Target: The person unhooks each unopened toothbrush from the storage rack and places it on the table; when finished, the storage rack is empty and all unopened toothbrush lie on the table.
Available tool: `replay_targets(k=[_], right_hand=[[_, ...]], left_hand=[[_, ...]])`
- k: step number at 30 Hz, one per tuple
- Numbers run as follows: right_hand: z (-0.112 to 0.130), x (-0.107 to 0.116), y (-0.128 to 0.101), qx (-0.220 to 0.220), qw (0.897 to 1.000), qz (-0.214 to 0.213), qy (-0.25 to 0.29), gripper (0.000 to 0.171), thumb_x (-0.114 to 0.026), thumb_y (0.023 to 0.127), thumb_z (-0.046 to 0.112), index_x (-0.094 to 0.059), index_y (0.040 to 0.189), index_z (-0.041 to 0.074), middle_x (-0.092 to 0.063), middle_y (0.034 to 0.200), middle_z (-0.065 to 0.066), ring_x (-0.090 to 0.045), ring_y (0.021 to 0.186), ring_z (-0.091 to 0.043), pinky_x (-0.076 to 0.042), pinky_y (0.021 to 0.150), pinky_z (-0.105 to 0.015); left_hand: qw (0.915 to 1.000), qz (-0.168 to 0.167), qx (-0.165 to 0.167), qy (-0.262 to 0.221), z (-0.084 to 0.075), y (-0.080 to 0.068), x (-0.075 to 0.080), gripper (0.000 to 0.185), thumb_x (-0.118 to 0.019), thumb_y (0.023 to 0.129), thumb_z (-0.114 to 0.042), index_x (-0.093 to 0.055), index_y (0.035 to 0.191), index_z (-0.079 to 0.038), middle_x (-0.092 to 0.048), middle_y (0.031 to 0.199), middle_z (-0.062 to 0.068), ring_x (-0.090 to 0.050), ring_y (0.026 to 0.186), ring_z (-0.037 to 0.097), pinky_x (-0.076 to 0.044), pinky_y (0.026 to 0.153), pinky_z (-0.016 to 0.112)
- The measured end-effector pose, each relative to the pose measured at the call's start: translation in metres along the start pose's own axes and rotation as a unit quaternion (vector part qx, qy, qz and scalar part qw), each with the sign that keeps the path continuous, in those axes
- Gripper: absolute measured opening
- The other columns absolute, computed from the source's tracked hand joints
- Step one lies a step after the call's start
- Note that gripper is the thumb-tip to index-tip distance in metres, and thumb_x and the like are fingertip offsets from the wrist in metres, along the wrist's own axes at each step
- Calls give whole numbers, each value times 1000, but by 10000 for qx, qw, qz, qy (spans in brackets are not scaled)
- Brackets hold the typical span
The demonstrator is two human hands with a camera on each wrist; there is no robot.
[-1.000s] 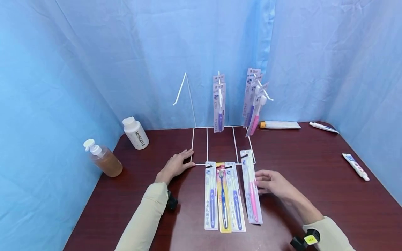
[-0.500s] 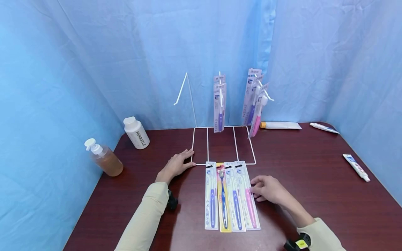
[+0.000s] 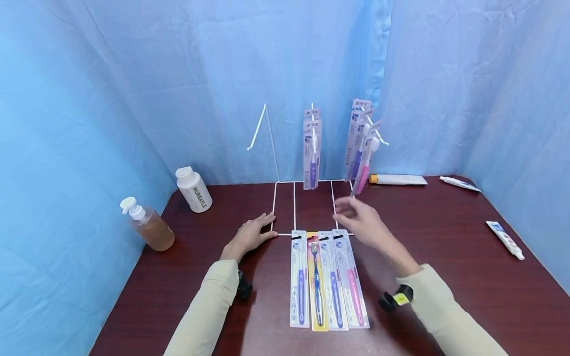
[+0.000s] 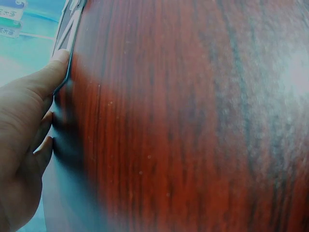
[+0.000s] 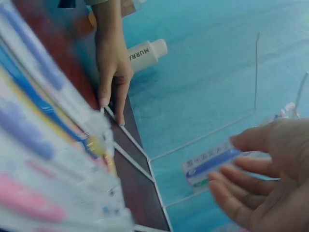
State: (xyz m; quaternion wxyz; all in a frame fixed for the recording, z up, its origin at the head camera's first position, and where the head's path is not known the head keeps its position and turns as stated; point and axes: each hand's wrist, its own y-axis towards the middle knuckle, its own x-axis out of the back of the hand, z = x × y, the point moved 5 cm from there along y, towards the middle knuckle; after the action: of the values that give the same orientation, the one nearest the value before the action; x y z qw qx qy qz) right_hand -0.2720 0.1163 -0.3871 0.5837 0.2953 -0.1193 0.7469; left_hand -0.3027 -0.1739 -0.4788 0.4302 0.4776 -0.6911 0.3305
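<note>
My left hand (image 3: pixel 249 236) rests on the table with thumb and fingers extended, touching the left front corner of the white wire display rack (image 3: pixel 294 207). In the left wrist view its thumb lies along the wire. My right hand (image 3: pixel 362 222) is raised over the rack's right front part, fingers loosely bent and holding nothing. Below it lie packaged toothbrushes in a row: a purple one (image 3: pixel 300 296), a blue one in a yellow pack (image 3: pixel 317 296), another purple one (image 3: pixel 335 296) and a pink one (image 3: pixel 355 296). Packaged toothbrushes hang on the middle hook (image 3: pixel 312 153) and right hook (image 3: pixel 376 129).
The left hook (image 3: pixel 256 127) is bare. A white bottle (image 3: pixel 194 190) and a pump bottle (image 3: pixel 149 225) stand on the left. Toothpaste tubes lie at the back (image 3: pixel 398 179), far right (image 3: pixel 459 183) and right (image 3: pixel 505 240). Blue curtains surround the table.
My right hand first slid the pink toothbrush leftward against the row, let go of it, then rose forward toward the rack. The left hand has stayed put.
</note>
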Motion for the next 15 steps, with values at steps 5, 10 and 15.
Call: replay_targets(k=[5, 10, 15], right_hand=[[20, 0, 39, 426, 9966, -565, 414, 40, -61, 94, 14, -51, 131, 3, -58, 125, -15, -57, 115, -28, -49, 96, -41], [23, 1, 72, 376, 9904, -1089, 762, 45, -57, 95, 10, -44, 137, 0, -53, 132, -20, -52, 123, -31, -44, 102, -43], [22, 1, 99, 301, 9839, -1381, 1094, 43, -55, 97, 15, -45, 137, 3, -54, 131, -19, -53, 123, -31, -42, 105, -42]], left_hand=[[10000, 17, 16, -51, 1, 0, -1, 63, -60, 92, -44, -41, 147, -19, -33, 155, 1, -31, 143, 26, -29, 111, 55], [10000, 52, -13, -41, 1, 1, 0, 63, -60, 92, -44, -40, 147, -19, -33, 155, 2, -32, 142, 27, -30, 111, 56], [10000, 76, 22, -26, 1, 0, 0, 64, -60, 92, -44, -40, 147, -19, -33, 155, 1, -32, 142, 27, -30, 110, 55]])
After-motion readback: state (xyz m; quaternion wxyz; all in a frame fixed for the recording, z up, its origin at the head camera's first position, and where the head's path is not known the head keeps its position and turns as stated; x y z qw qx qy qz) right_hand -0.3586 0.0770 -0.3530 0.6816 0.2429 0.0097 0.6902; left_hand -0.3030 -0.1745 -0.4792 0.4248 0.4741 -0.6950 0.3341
